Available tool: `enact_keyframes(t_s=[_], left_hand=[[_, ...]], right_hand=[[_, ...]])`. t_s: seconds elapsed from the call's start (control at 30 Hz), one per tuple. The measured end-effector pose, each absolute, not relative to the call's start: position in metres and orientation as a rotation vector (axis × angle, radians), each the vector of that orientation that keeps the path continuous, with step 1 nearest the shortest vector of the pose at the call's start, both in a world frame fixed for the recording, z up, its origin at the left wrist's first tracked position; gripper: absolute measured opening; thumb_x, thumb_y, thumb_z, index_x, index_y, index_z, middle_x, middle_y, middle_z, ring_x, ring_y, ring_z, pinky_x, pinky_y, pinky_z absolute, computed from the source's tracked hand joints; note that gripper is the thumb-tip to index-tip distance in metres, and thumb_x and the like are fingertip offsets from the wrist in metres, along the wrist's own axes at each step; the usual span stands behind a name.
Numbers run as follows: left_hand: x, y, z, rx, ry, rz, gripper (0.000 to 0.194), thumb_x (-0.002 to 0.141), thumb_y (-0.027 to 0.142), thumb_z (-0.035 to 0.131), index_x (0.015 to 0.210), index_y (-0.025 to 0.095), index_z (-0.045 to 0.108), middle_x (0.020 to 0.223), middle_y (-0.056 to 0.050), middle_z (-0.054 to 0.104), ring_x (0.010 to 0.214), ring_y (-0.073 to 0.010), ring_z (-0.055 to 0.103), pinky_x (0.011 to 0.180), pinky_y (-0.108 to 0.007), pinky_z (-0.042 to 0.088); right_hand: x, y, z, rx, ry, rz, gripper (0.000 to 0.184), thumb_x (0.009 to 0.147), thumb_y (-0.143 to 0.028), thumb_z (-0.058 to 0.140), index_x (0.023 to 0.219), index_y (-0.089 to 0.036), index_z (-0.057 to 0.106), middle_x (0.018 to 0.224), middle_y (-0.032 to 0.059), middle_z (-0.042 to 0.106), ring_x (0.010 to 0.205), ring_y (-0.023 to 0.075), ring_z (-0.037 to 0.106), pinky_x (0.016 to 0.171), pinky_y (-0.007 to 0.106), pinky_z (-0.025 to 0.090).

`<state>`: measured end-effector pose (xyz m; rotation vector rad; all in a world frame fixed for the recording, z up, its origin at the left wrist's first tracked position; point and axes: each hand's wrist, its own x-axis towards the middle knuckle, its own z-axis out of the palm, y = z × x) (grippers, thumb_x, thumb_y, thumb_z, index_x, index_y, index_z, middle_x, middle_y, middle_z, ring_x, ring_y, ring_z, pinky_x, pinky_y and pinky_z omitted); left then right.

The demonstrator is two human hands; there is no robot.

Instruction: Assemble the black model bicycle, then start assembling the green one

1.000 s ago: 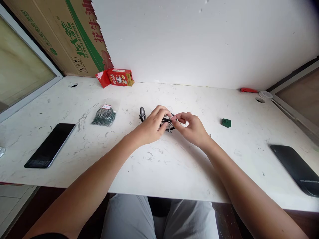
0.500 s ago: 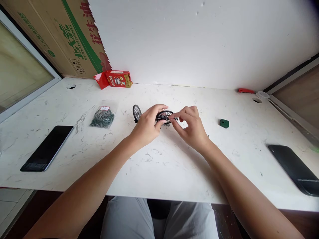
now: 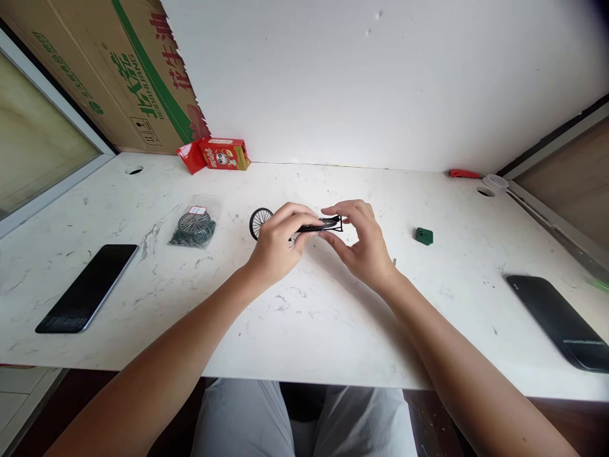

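Head view: a small black model bicycle [image 3: 328,224] is held above the desk [image 3: 285,336], between both hands. The left hand [image 3: 280,244] is clamped on its middle, thumb below, fingers above; one spoked wheel [image 3: 261,223] juts out beyond that hand. The right hand [image 3: 361,235] curves around the opposite end, thumb and fingertips apart; whether they press it, I cannot tell. It looks light and stiff, with fragile spokes, so the frame seems the safer hold.
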<state>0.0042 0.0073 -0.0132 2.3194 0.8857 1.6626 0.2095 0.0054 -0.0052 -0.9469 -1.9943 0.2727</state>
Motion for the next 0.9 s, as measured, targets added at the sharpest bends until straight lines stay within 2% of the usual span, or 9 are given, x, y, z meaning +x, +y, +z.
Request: enact_keyframes(t_s=[0.17, 0.3, 0.53, 0.73, 0.9], left_hand=[[0.0031, 0.0086, -0.0147, 2.371, 0.86, 1.681, 0.024, 0.096, 0.003, 0.064, 0.107, 0.022, 0.074, 0.116, -0.008, 0.077, 0.109, -0.0205, 0.074, 0.096, -0.037, 0.058], [0.0024, 0.0085, -0.0147, 2.445, 0.961, 1.711, 0.022, 0.095, 0.005, 0.068, 0.108, 0.022, 0.073, 0.111, -0.007, 0.08, 0.105, -0.0223, 0.075, 0.097, -0.04, 0.053], [0.0029, 0.0073, -0.0164, 2.497, 1.13, 1.609, 0.017, 0.096, 0.014, 0.073, 0.109, 0.023, 0.068, 0.105, -0.002, 0.082, 0.096, -0.0207, 0.076, 0.098, -0.042, 0.043], [0.0041, 0.0065, -0.017, 2.439, 1.159, 1.58, 0.034, 0.091, 0.009, 0.072, 0.121, 0.023, 0.066, 0.106, -0.003, 0.082, 0.101, -0.0223, 0.075, 0.103, -0.043, 0.043], [0.0037, 0.0072, -0.0176, 2.418, 1.161, 1.61, 0.042, 0.088, 0.007, 0.073, 0.125, 0.024, 0.066, 0.103, -0.002, 0.082, 0.099, -0.0222, 0.075, 0.102, -0.042, 0.046]], right_hand=[[0.208, 0.0056, -0.0038, -0.887, -2.01, 0.259, 0.021, 0.102, -0.026, 0.067, 0.122, -0.031, 0.068, 0.111, 0.0057, 0.073, 0.111, 0.0276, 0.062, 0.097, 0.049, 0.053], [0.2079, 0.0058, -0.0031, -0.889, -1.995, 0.265, 0.018, 0.101, -0.024, 0.067, 0.118, -0.029, 0.069, 0.109, 0.0059, 0.073, 0.109, 0.0276, 0.062, 0.094, 0.048, 0.053], [0.2081, 0.0041, -0.0046, -0.895, -1.995, 0.309, 0.021, 0.101, -0.017, 0.063, 0.117, -0.029, 0.068, 0.107, 0.0055, 0.074, 0.107, 0.028, 0.062, 0.092, 0.049, 0.052], [0.2061, 0.0031, -0.0044, -0.874, -2.009, 0.313, 0.023, 0.1, -0.018, 0.066, 0.12, -0.03, 0.068, 0.11, 0.0054, 0.075, 0.109, 0.0286, 0.063, 0.093, 0.05, 0.052], [0.2051, 0.0027, -0.0048, -0.892, -1.993, 0.319, 0.021, 0.099, -0.029, 0.071, 0.119, -0.03, 0.068, 0.109, 0.0063, 0.075, 0.107, 0.0292, 0.063, 0.09, 0.05, 0.053]])
